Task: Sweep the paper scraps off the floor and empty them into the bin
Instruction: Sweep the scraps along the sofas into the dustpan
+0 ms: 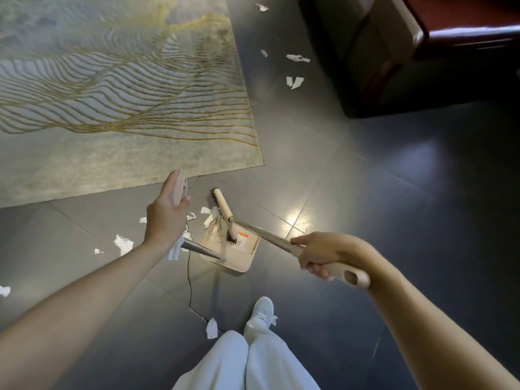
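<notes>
Dark grey tiled floor [365,192] | left hand [168,209]: wrapped round handle of beige plastic dustpan [239,257] | right hand [318,254]: clenching beige long-handled broom [222,212] | white paper scraps [209,218]: heaped at pan mouth, between hands, nearer left

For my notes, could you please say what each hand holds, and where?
Left hand: beige plastic dustpan, at handle top. Right hand: beige long-handled broom, near handle end.
</notes>
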Demonstrator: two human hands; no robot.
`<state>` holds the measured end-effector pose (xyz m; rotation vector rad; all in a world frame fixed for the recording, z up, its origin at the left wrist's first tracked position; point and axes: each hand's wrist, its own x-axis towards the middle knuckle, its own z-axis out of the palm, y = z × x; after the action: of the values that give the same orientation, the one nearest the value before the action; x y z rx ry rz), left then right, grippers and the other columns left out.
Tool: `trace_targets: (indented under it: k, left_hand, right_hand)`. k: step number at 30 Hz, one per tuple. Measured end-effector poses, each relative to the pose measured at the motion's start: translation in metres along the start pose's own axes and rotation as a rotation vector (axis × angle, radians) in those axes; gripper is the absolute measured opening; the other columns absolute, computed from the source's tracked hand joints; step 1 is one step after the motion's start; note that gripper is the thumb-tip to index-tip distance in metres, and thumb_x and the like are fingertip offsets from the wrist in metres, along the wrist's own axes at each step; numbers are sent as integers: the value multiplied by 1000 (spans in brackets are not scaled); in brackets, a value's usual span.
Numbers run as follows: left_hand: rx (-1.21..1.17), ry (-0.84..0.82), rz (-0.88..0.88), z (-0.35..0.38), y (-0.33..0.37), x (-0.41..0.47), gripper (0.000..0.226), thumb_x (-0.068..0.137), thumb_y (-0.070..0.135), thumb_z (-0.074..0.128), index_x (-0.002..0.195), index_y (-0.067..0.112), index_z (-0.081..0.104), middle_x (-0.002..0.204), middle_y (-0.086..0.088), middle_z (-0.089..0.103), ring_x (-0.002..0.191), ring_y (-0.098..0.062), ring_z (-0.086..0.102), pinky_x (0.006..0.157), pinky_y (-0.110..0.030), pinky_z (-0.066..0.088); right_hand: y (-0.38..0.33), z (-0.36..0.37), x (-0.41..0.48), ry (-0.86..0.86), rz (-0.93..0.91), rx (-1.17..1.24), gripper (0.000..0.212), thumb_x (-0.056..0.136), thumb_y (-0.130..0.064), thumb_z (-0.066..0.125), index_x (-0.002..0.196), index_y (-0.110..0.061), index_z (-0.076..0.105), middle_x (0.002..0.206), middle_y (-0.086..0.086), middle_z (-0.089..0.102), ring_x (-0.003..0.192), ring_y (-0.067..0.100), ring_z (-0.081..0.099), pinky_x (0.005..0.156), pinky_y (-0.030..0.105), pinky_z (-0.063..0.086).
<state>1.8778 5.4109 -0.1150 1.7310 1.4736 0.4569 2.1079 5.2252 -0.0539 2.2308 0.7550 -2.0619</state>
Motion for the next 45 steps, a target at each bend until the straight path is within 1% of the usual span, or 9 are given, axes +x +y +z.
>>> trace_targets:
  k: [7, 13, 16, 20, 28, 30, 32, 37, 45]
  left_hand:
    - [40, -23, 25, -21, -18, -17, 52, 97, 22, 53, 140, 46, 37, 107, -7, 65, 81, -35, 62, 75, -41, 53]
    - [-4, -15, 43, -44, -48, -25, 53, 97, 20, 53, 142, 42, 38, 129, -2, 59, 98, -39, 62, 85, -47, 54]
    - [-14, -26, 78, -56, -61, -25, 53, 97, 19, 54, 143, 39, 38, 135, 2, 55, 99, -40, 62, 86, -47, 54]
    - [9, -126, 176, -72, -75, -36, 54, 97, 21, 54, 146, 36, 36, 144, -1, 49, 117, -39, 56, 95, -40, 50]
    - [26, -284, 333, -143, -119, -90, 53, 97, 26, 53, 146, 38, 35, 150, 5, 41, 119, -31, 56, 95, -46, 51]
    - [34, -286, 370, -165, -131, -103, 52, 97, 27, 53, 145, 39, 36, 146, 4, 46, 111, -28, 60, 85, -37, 54]
    - [42, -283, 403, -186, -145, -116, 51, 97, 28, 54, 143, 42, 37, 133, 2, 56, 84, -21, 63, 69, -24, 49]
    - [78, -304, 415, -241, -188, -152, 51, 95, 29, 56, 139, 49, 39, 116, 15, 57, 80, -18, 59, 78, -27, 44]
    - [78, -356, 391, -326, -269, -216, 52, 93, 23, 61, 137, 46, 45, 136, 23, 47, 103, -5, 62, 85, -26, 46]
  right_hand:
    - [-23, 22, 1, 157, -69, -49, 54, 82, -1, 46, 134, -16, 45, 46, 2, 51, 35, 16, 46, 48, 24, 44]
    - [-36, 89, 32, 263, -66, -196, 56, 82, -5, 48, 137, -14, 44, 61, 2, 61, 47, 13, 56, 48, 20, 44]
    - [-34, 132, 31, 187, -48, -74, 66, 84, -7, 51, 145, -23, 33, 71, 3, 62, 48, 11, 55, 49, 22, 49]
    - [-28, 186, 6, 202, -12, 47, 61, 78, -4, 53, 136, -23, 47, 76, 8, 61, 53, 15, 54, 53, 28, 50]
    - [-22, 282, -67, 346, -5, 510, 57, 85, 1, 47, 135, -28, 48, 39, -5, 48, 31, 7, 40, 36, 16, 36]
    - [-24, 309, -79, 398, 0, 571, 55, 87, 1, 47, 133, -27, 47, 45, -1, 49, 32, 7, 41, 36, 17, 37]
    - [-24, 339, -84, 436, 4, 637, 54, 88, 2, 46, 135, -26, 46, 56, 5, 47, 35, 7, 41, 37, 17, 38]
    - [-13, 421, -87, 543, 28, 581, 56, 89, 0, 47, 139, -23, 43, 67, 8, 54, 42, 9, 46, 39, 20, 42]
    - [25, 567, -73, 570, 237, 412, 21, 82, -2, 42, 96, 0, 58, 61, 11, 60, 49, 22, 54, 52, 31, 46]
